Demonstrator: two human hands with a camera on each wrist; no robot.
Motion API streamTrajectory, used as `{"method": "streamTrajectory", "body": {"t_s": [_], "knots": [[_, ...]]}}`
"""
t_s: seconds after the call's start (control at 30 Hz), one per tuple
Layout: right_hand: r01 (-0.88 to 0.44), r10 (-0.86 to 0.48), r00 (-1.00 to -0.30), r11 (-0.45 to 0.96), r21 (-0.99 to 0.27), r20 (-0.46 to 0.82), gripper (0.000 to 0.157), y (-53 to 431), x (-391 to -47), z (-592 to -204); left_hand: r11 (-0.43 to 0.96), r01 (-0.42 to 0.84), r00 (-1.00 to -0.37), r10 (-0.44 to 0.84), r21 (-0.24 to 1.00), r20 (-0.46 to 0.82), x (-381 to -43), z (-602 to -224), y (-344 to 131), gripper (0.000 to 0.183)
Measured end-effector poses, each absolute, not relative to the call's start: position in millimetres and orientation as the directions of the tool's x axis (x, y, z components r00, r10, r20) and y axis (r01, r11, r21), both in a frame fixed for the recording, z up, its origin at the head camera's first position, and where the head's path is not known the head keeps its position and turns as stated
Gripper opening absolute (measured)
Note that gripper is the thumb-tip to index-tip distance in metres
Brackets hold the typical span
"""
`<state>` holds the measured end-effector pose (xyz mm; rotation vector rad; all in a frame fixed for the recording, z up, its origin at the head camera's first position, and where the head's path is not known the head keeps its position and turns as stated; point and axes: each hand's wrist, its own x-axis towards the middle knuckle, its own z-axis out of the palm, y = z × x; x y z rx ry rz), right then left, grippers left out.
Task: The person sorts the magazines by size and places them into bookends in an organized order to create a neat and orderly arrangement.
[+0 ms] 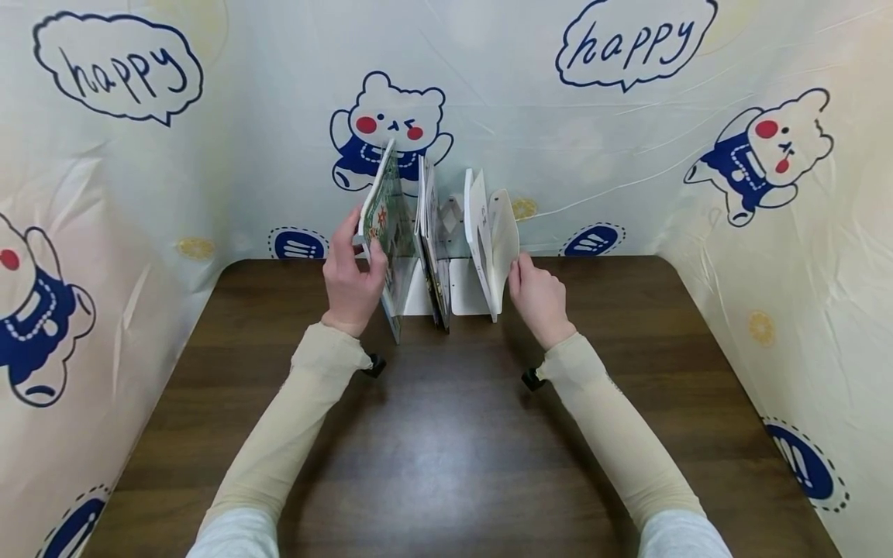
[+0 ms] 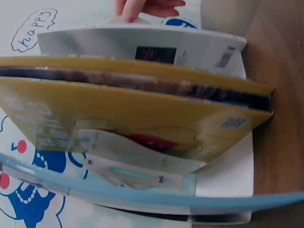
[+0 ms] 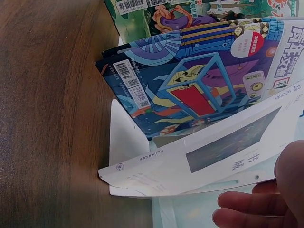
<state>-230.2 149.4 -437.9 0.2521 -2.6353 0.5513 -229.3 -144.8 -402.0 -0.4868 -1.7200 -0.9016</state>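
Note:
My left hand (image 1: 352, 271) pinches the near edge of a green illustrated magazine (image 1: 382, 217), thumb on its right face and fingers on its left. It stands upright at the left of a white book rack (image 1: 470, 287). My right hand (image 1: 540, 298) pinches the rack's white right end panel (image 1: 504, 244). Against that panel leans a white book (image 3: 232, 142) with a dark picture on its cover. Thin magazines, one with a blue-purple cover (image 3: 190, 85) and one with a yellow cover (image 2: 118, 109), stand in the middle. My left hand is out of the left wrist view.
The rack stands at the far edge of a dark wooden table (image 1: 432, 434), close to a printed cloth backdrop (image 1: 502, 132). Cloth also hangs along both sides. Gaps separate the green magazine, the middle magazines and the white book.

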Motion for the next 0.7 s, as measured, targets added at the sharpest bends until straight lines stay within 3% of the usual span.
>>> {"method": "streamTrajectory", "body": {"t_s": [0.43, 0.7], "knots": [[-0.27, -0.092, -0.882, 0.903, -0.335, 0.462, 0.025, 149.2, -228.5, -436.3, 0.549, 0.653, -0.556, -0.121, 0.522, 0.823, -214.1, -411.1, -141.2, 0.051], [-0.265, -0.086, -0.88, 0.905, -0.334, 0.467, 0.026, 148.6, -229.4, -437.8, 0.608, 0.616, -0.553, -0.12, 0.501, 0.825, -213.0, -409.9, -139.2, 0.042]]}}
